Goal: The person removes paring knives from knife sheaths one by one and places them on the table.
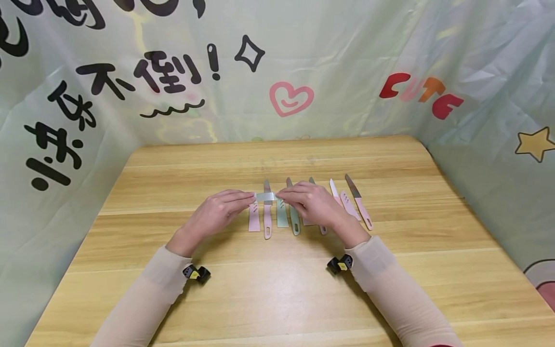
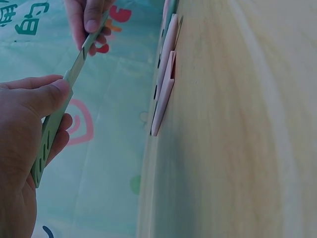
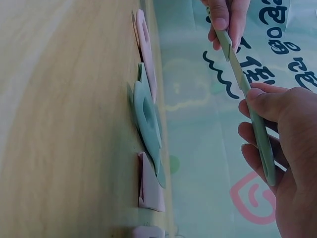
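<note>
Above the row of knives, my left hand (image 1: 217, 212) grips a green slotted knife sheath (image 2: 49, 134). My right hand (image 1: 316, 203) holds the green handle (image 3: 260, 131) of a small knife. Between the hands a stretch of bare blade (image 1: 265, 196) shows, its tip end inside the sheath's mouth. Under the hands on the table lie a pink sheath (image 1: 254, 219), a pink knife (image 1: 267, 221), a green sheath (image 1: 282, 215) and a green knife (image 1: 296, 222). Partly hidden by my right hand is another pink knife (image 1: 323, 230).
Right of my right hand lie a white-bladed knife (image 1: 334, 189), a pink sheath (image 1: 349, 206) and a grey-bladed pink knife (image 1: 363, 209). They rest on a wooden table (image 1: 277, 299). A printed cloth (image 1: 338, 58) hangs behind and at both sides.
</note>
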Demonstrator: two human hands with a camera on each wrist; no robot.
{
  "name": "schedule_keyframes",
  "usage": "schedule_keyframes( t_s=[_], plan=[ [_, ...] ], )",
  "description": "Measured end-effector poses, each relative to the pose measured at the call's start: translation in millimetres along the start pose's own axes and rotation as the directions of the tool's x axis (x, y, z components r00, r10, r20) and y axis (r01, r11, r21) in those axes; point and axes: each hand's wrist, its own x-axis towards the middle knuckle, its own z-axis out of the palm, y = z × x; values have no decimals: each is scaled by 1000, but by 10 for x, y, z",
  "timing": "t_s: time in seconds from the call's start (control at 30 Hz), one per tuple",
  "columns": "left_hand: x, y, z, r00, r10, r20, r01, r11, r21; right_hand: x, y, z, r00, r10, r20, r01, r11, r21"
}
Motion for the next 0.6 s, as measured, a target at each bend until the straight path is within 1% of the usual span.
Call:
schedule_keyframes(
  t_s=[0.4,0.6],
  plan=[
    [-7,5,-22,1000,-14,-11,14,1000,-2,-4,21,1,999,-7,-36,7,1000,9],
    [-9,-7,-28,1000,-23,2,23,1000,3,-5,19,-15,999,6,-34,-6,1000,12]
  ],
)
